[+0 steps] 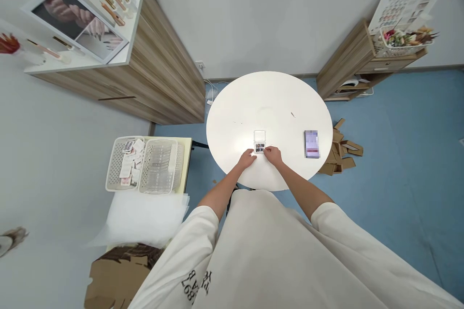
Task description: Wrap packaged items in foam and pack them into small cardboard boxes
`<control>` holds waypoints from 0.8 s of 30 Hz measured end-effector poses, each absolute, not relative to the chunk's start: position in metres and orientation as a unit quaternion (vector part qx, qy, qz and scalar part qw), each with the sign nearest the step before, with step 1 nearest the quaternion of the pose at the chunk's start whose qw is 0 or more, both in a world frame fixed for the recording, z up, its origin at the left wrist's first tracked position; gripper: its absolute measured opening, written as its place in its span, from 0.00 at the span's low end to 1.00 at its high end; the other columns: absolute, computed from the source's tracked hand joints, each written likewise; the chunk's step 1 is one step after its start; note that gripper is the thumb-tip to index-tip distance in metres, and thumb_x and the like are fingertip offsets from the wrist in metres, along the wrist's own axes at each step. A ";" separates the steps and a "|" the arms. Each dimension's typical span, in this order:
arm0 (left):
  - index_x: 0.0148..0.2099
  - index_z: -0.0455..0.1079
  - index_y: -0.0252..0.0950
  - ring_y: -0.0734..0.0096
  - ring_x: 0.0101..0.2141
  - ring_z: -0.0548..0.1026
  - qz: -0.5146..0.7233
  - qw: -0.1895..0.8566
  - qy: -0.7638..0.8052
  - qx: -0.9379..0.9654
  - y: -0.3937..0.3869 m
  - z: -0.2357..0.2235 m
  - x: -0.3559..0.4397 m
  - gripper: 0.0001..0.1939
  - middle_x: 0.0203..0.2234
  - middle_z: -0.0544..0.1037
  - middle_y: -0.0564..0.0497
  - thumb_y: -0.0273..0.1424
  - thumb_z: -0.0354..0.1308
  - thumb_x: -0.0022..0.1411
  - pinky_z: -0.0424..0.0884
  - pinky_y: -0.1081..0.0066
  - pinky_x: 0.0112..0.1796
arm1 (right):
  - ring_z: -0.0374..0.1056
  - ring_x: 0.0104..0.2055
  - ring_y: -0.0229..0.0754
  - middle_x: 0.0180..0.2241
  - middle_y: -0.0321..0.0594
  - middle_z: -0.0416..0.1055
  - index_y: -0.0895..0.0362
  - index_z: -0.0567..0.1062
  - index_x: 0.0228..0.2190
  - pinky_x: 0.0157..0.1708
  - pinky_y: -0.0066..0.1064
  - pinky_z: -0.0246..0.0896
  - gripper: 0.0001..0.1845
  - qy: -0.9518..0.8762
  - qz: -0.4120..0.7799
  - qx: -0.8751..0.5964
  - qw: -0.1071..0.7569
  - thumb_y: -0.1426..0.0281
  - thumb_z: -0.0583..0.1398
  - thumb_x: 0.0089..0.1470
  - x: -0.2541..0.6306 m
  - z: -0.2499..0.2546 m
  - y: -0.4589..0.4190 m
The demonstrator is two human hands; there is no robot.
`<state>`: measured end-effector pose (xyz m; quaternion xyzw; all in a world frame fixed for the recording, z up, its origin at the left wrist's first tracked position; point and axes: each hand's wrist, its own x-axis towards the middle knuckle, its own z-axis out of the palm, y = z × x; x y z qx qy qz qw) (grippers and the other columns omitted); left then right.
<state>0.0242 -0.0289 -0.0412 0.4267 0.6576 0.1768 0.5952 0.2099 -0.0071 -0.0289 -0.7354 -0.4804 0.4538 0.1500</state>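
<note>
A small clear plastic case (260,147) sits on the round white table, its lid (259,135) folded back away from me. Inside it are rows of small dark, glossy pieces that look like press-on nails (260,145). My left hand (247,160) is at the near left corner of the case, thumb and forefinger apart, with nothing visible between them. On the other side, my right hand (274,155) has its fingers bent together at the case's right edge, by the nails. Whatever its fingertips pinch is too small to make out.
A purple phone-like rectangle (311,144) lies on the table's (239,101) right side. To the left, white baskets (158,141) hold packets and clear cases. Cabinets (170,67) stand at back left and back right (344,63). Flattened cardboard (337,152) is on the floor.
</note>
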 end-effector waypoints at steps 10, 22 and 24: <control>0.58 0.68 0.36 0.55 0.58 0.71 0.172 0.585 0.658 0.443 -0.015 -0.030 0.024 0.26 0.60 0.71 0.38 0.31 0.64 0.57 0.65 0.62 0.56 | 0.74 0.44 0.44 0.40 0.38 0.80 0.53 0.82 0.37 0.49 0.36 0.66 0.14 -0.472 0.474 -0.722 0.178 0.72 0.58 0.51 0.225 -0.017 -0.008; 0.56 0.70 0.36 0.57 0.58 0.70 0.187 0.561 0.670 0.449 0.031 -0.039 0.027 0.23 0.58 0.73 0.41 0.29 0.61 0.57 0.65 0.64 0.56 | 0.72 0.53 0.44 0.51 0.43 0.77 0.56 0.79 0.46 0.57 0.39 0.64 0.20 -0.402 0.523 -0.709 0.251 0.73 0.57 0.52 0.223 -0.041 0.023; 0.57 0.69 0.37 0.58 0.58 0.70 0.212 0.547 0.680 0.439 0.041 -0.042 0.029 0.23 0.59 0.72 0.43 0.27 0.58 0.58 0.65 0.63 0.57 | 0.70 0.56 0.45 0.55 0.44 0.74 0.57 0.77 0.49 0.58 0.40 0.63 0.23 -0.385 0.535 -0.701 0.273 0.73 0.57 0.52 0.222 -0.044 0.031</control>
